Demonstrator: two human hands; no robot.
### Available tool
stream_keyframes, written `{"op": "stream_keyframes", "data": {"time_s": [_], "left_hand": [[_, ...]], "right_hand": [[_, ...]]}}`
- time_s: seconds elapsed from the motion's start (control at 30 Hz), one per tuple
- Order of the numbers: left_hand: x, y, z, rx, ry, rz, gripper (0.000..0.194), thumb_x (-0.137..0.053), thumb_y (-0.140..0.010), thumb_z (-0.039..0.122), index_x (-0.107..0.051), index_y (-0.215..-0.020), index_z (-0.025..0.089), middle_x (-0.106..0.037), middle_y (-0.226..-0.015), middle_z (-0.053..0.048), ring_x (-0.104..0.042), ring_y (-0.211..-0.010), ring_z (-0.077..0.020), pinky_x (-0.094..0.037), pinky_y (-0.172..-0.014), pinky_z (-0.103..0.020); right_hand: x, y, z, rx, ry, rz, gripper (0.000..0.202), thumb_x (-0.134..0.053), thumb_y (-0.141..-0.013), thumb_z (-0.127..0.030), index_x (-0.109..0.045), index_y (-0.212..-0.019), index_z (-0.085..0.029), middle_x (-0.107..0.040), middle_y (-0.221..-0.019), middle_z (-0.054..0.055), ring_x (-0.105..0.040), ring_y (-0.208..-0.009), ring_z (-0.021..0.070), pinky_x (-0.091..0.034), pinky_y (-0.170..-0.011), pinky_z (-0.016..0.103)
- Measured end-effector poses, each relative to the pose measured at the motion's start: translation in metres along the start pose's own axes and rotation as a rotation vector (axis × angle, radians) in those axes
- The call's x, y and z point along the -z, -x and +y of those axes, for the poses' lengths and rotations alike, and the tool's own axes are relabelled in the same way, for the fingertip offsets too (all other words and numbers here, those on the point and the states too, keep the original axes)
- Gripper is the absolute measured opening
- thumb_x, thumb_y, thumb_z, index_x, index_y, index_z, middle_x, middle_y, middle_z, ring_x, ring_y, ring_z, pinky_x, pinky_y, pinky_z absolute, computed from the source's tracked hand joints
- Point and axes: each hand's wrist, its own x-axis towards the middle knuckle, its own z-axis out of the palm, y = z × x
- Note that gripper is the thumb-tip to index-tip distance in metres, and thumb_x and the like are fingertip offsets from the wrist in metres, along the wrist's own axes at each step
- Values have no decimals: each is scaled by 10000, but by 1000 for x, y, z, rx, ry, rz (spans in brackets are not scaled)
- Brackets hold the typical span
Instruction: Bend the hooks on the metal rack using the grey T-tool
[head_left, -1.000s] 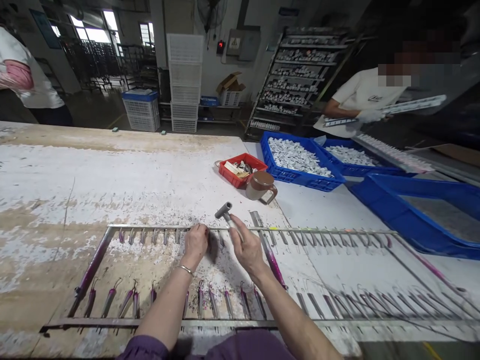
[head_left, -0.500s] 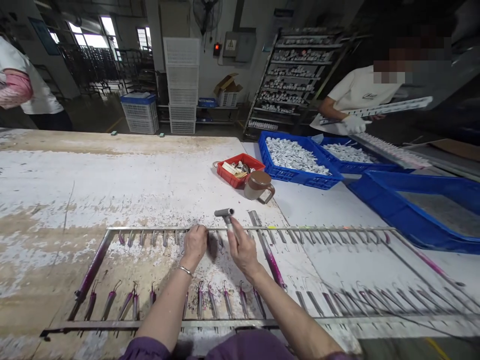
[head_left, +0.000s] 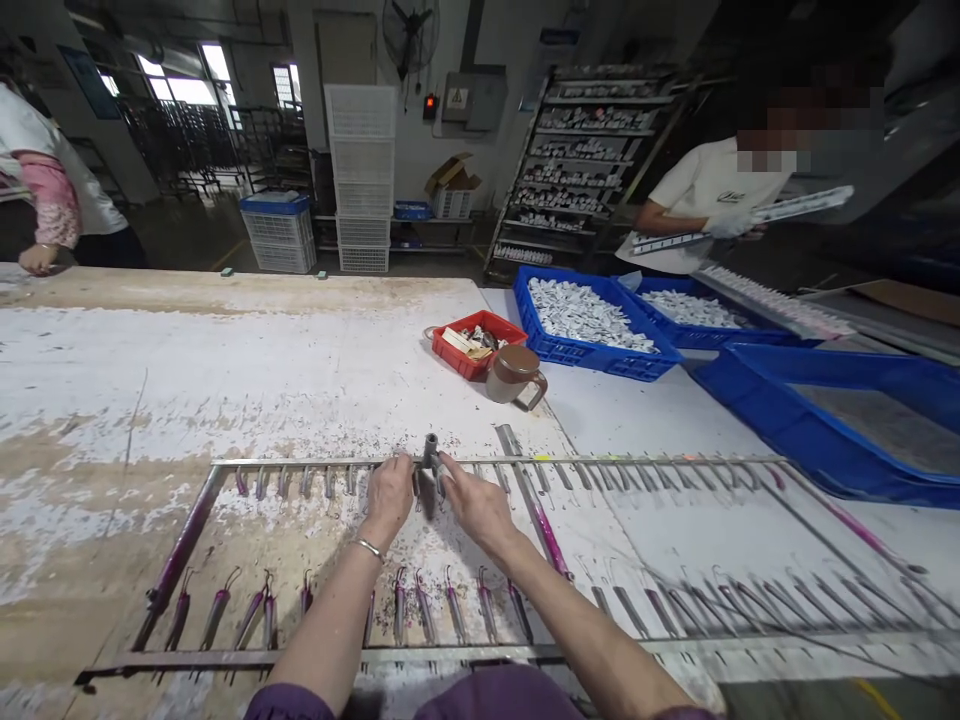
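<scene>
- Right hand has its fingers clamped on the handle of a T-shaped metal tool, whose head is right at the frame's far rail.
- Left hand is on that same rail, just left of the tool. Fingers are curled, but can't tell if they're clamped on anything.
- Metal frame lies flat on the scuffed worktop, with hooked pieces along its near and far sides.
- Brown mug sits beyond the hands, beside a red basket.
</scene>
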Motion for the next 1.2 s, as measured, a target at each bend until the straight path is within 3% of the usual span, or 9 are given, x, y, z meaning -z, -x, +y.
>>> {"op": "stream_keyframes", "data": {"time_s": [0.13,0.2,0.37,0.43,0.57,0.77,0.93,1.1,1.2], "left_hand": [[-2,0,1,33,-25,-8,215,-423,-986,90,-612,-926,173,-678,-860,-85,-625,-812,-212,-430,-711,-301],[-3,0,0,39,-26,-3,225,-423,-971,64,-615,-917,169,-675,-863,-90,-623,-812,-216,-433,-709,-305],[-5,0,-2,-20,23,29,236,-411,-997,89,-607,-897,174,-667,-843,-74,-614,-809,-202,-443,-707,-293],[-5,1,-2,-28,40,39,242,-402,-1000,85,-605,-900,173,-669,-844,-70,-612,-806,-197,-447,-709,-290],[-5,1,-4,-18,51,49,216,-426,-984,71,-606,-922,173,-677,-876,-72,-618,-823,-202,-453,-712,-294],[-7,2,-7,-53,27,67,218,-422,-1014,130,-593,-889,184,-661,-840,-55,-615,-808,-192,-451,-714,-286],[-6,1,-4,8,17,40,217,-445,-965,55,-616,-914,179,-672,-884,-73,-628,-842,-205,-457,-732,-298],[-4,0,-3,-17,73,41,223,-424,-1008,123,-619,-918,180,-671,-870,-73,-624,-843,-206,-468,-744,-303],[-4,1,-3,-11,69,40,219,-424,-1003,119,-613,-907,177,-669,-873,-77,-619,-836,-210,-469,-744,-309]], "right_hand": [[11,0,-3,43,-59,262,451,-396,-1062,-332,-566,-1448,-169,-760,-1129,133,-747,-823,201,-578,-721,270],[10,0,-2,53,-80,331,466,-369,-1063,-334,-581,-1426,-133,-764,-1085,152,-736,-760,195,-575,-686,271],[6,-1,3,-17,-80,47,489,-328,-1080,-376,-633,-1373,-128,-637,-535,4,-533,-386,150,-419,-412,239],[16,-4,1,-55,-99,104,474,-352,-1081,-385,-620,-1390,-145,-656,-565,6,-569,-422,155,-444,-448,244],[25,-6,-4,-19,-136,360,464,-377,-1069,-367,-586,-1420,-147,-771,-1018,132,-726,-721,187,-562,-662,275],[11,-1,-1,-54,-32,90,467,-344,-1068,-365,-656,-1345,-155,-704,-618,31,-620,-460,171,-494,-477,258],[22,-2,-1,-9,-120,326,451,-395,-1058,-361,-592,-1410,-161,-753,-1129,148,-745,-803,206,-593,-728,297],[2,7,1,-4,-72,74,444,-353,-1073,-366,-650,-1346,-180,-738,-705,54,-631,-475,177,-504,-471,268],[11,5,-1,-29,-103,146,447,-377,-1076,-368,-609,-1398,-162,-780,-881,95,-721,-647,196,-562,-589,276]]}}
